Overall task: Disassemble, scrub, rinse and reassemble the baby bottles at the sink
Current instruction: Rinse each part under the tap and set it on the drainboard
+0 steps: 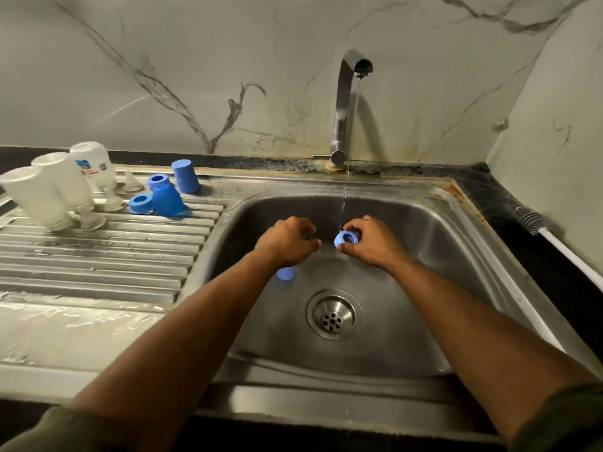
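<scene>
My right hand [372, 243] pinches a blue screw ring [347, 239] under the thin stream from the tap [346, 102], over the steel sink [434, 256]. My left hand [287, 239] hovers just left of the stream with its fingers curled, and whether it holds anything is hidden. A blue cap [286, 274] lies in the basin below my left wrist. On the draining board [98, 256] stand three upturned clear bottles [65, 184], clear teats [112, 199], two blue rings [141, 203] and two blue caps [186, 176].
A white-handled bottle brush [535, 223] lies on the dark counter at the right. The drain strainer [333, 316] sits in the middle of the basin. Marble wall panels close off the back and the right side.
</scene>
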